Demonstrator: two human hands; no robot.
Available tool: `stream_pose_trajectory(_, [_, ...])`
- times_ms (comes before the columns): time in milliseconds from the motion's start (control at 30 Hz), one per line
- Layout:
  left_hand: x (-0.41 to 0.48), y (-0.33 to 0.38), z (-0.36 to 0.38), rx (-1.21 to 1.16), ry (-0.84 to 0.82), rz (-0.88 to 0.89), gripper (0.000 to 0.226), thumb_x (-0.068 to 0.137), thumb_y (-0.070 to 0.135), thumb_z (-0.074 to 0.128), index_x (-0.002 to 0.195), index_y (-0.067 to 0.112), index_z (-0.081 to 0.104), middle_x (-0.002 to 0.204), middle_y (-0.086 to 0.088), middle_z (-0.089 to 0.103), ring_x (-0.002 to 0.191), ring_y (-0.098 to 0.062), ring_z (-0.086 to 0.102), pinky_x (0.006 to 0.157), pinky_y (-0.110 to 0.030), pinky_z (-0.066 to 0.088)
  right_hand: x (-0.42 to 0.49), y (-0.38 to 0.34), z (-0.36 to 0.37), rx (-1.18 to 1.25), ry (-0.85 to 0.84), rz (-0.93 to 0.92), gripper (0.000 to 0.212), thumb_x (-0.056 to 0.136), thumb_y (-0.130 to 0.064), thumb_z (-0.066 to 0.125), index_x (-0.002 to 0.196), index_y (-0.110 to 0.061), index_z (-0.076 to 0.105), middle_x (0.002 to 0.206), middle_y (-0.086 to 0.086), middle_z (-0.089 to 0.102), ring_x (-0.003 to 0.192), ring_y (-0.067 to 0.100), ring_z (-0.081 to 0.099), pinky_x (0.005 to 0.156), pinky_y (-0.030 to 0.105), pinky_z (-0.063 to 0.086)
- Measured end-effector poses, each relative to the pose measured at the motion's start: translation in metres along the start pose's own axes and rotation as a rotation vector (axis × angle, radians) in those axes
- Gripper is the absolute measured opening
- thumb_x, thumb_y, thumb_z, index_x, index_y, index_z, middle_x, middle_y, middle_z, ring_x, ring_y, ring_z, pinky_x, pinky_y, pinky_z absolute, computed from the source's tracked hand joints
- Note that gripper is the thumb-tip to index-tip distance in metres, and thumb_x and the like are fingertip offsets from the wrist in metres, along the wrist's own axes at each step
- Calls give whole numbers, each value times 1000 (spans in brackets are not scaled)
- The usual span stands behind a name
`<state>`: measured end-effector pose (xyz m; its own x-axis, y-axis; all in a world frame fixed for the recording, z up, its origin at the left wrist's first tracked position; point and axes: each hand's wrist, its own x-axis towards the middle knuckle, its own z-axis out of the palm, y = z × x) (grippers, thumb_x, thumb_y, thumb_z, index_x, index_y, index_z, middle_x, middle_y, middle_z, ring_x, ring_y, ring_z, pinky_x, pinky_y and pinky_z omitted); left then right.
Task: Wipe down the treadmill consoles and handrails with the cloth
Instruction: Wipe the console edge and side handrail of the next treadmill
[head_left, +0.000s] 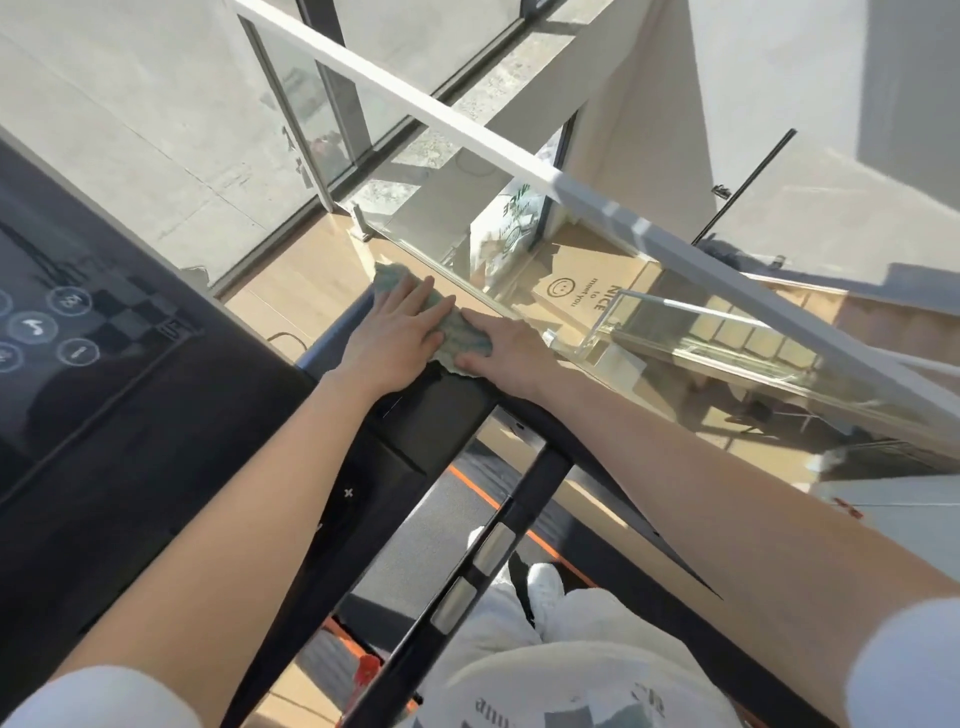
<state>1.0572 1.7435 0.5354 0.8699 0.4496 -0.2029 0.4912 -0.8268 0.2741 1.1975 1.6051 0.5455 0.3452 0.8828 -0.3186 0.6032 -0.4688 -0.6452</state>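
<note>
1. Both hands lie flat on the pale green crumpled cloth. The left hand covers its far part and the right hand its near edge. The fingers are straight and press down, and none curl round the fabric.
2. The cloth sits at the far right corner of the glossy black treadmill console, where the rounded dark grey side rail meets it. It is well apart from the dark touchscreen with round white icons.
3. The cloth is bunched, so I judge that spreading it flatter under even palm pressure would cover more surface per pass.
4. Overlapping strokes along the rail, with the cloth then wrapped round it, would likely reach the underside that a flat press misses.
5. The black crossbar handrail with 2 silver sensor plates lies nearer the body and away from the cloth. It and the touchscreen look like work left to do.
6. Most of the cloth is hidden beneath the 2 palms, as is the surface under it, so I cannot tell how clean that spot is.
7. The touchscreen is cut off at the left edge, and its icons are too blurred to read.
8. The treadmill belt shows only in slices between the arms and bars, and no second treadmill is in view.
</note>
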Motion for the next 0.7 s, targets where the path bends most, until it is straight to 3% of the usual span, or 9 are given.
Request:
stream_pose_trajectory(133, [-18,28,21,43,15,139,56,106,41,41,160,27,27,169,-8,20,157,-31,8,126,-52,15,-46,24,-6,24,29,32,68,88,-34,74,149,-26,45,132,3,65,118,21,59,94,28,42])
stream_pose_trajectory(367, [-40,93,56,155,48,318,64,100,52,42,159,29,30,162,-8,36,153,-33,24,124,-55,20,-128,75,-3,-38,139,56,64,84,-34,78,141,-31,49,116,-9,66,100,17,61,79,30,45])
stream_pose_trajectory(467, [-43,122,66,167,59,378,60,101,51,39,157,29,34,158,-7,43,150,-33,31,123,-54,23,-158,97,1,-111,195,71,66,83,-38,77,141,-29,46,119,-9,63,101,18,62,80,35,52])
stream_pose_trajectory(700, [-54,186,90,177,41,490,59,99,54,44,152,28,43,150,-4,52,142,-32,42,120,-53,29,-229,144,4,-189,331,100,75,78,-36,83,143,-19,52,133,-1,62,109,26,61,93,40,49])
